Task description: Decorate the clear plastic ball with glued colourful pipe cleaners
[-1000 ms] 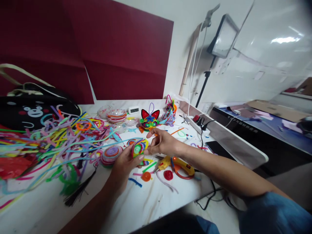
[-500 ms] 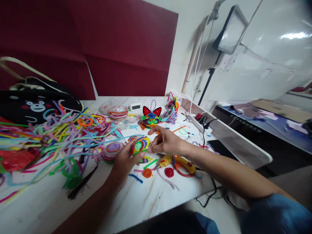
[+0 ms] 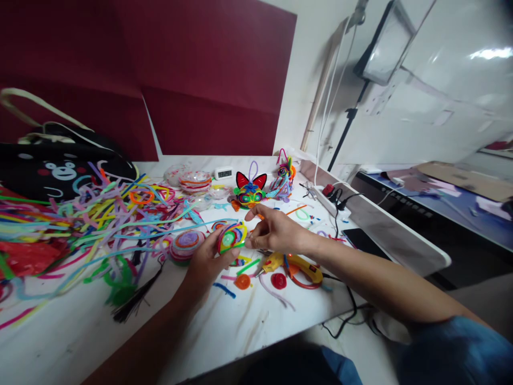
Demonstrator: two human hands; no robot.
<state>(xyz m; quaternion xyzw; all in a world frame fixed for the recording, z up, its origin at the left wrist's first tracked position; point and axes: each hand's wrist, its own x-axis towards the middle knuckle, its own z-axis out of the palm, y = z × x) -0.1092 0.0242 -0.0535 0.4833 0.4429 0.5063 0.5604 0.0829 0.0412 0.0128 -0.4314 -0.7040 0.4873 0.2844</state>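
My left hand [image 3: 204,263] grips a round multicoloured pipe-cleaner coil [image 3: 230,238] with a green centre, held just above the white table [image 3: 224,331]. My right hand [image 3: 276,231] pinches the coil's right edge with thumb and fingers, index finger raised. Right below the hands lies a yellow glue gun [image 3: 294,264] with a lit red light. A pink and purple coiled disc [image 3: 185,244] rests to the left of the left hand.
A big heap of loose coloured pipe cleaners [image 3: 92,219] covers the left of the table, beside a black bear-face bag [image 3: 60,171]. Finished pipe-cleaner figures [image 3: 250,191], a small clock [image 3: 223,172], clear dishes [image 3: 194,182] and a power strip [image 3: 331,200] stand further back. Small red coils [image 3: 278,280] lie near the front.
Both hands stayed on the coil with only small finger shifts. The view rose slightly, so the scene sits a little higher.
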